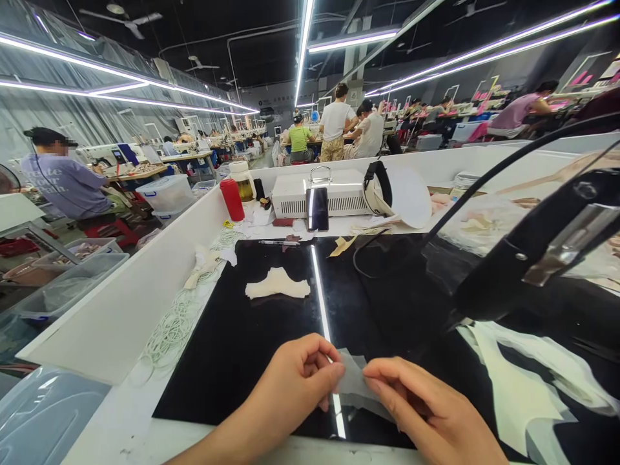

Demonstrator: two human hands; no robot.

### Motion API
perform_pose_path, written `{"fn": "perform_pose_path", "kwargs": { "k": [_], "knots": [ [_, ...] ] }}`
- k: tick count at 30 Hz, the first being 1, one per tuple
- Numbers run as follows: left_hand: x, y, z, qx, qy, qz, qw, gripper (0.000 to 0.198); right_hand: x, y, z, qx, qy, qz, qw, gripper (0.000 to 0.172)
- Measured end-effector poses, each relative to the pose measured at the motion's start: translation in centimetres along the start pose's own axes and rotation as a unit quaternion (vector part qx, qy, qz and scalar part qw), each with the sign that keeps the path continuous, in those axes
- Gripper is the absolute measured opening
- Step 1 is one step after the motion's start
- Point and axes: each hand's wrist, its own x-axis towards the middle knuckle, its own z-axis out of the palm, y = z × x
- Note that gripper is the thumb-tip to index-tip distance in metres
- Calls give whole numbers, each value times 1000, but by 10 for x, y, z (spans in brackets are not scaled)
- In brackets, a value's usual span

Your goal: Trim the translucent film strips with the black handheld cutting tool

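Observation:
Between my two hands, low over the glossy black board [232, 361], is a small sheer whitish piece of film or fabric [352, 374]. My left hand [305, 381] pinches its left edge between thumb and fingertips. At its right edge, my right hand [416, 400] also has thumb and forefinger closed on it. Farther back on the board lies a cream cut fabric piece [277, 283] with a curved outline. To the right, more pale cut pieces with sheer layers [516, 381] are spread out.
A black arm-like device [537, 245] with a cable reaches over the board from the right. Pale green cord [174, 326] lies tangled along the left. At the back stand a white vented box [290, 194], a phone [317, 208] and a red container [232, 200]. People work at machines beyond.

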Motion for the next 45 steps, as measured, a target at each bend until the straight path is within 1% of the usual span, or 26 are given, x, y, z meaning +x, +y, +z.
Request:
{"fn": "perform_pose_path", "kwargs": {
  "k": [3, 5, 7, 9, 11, 15, 17, 19, 22, 24, 26, 28, 31, 36, 45],
  "knots": [
    [-1, 2, 0, 46, 28, 2, 999, 14, 5, 5, 4, -17, 14, -29, 999, 17],
    [-2, 2, -1, 111, 53, 10, 992, 12, 8, 8, 6, -28, 27, -47, 998, 18],
    [-3, 1, -2, 193, 72, 34, 978, 8, 9, 10, 8, -41, 32, -59, 997, 20],
    [-4, -3, -3, 268, 80, 77, 957, 10, 10, 13, 9, -60, 28, -70, 995, 24],
    [-4, -9, -5, 334, 82, 136, 929, 15, 10, 16, 9, -89, 17, -90, 992, 26],
    [-2, -21, -7, 441, 95, 261, 854, 18, 12, 26, 6, -181, -18, -165, 969, 29],
    [-2, -24, -8, 467, 98, 290, 830, 20, 12, 31, 6, -235, -16, -199, 951, 30],
    [-1, -25, -8, 481, 95, 302, 817, 24, 12, 36, 7, -287, -1, -232, 930, 32],
    [-1, -24, -7, 487, 94, 310, 811, 29, 10, 42, 9, -349, 15, -271, 897, 38],
    [-1, -24, -7, 488, 95, 314, 808, 31, 9, 45, 10, -378, 11, -288, 880, 41],
    [-1, -24, -7, 489, 98, 318, 806, 31, 9, 46, 10, -401, 2, -300, 866, 43],
    [-1, -26, -7, 489, 100, 317, 807, 31, 9, 46, 10, -414, -1, -303, 858, 45],
    [0, -28, -7, 488, 99, 311, 809, 31, 10, 45, 11, -416, 2, -298, 859, 44],
    [0, -29, -8, 488, 98, 310, 810, 32, 9, 47, 13, -403, 3, -287, 869, 42],
    [0, -31, -9, 496, 95, 300, 809, 26, 10, 45, 15, -388, 1, -268, 882, 39]
  ]
}}
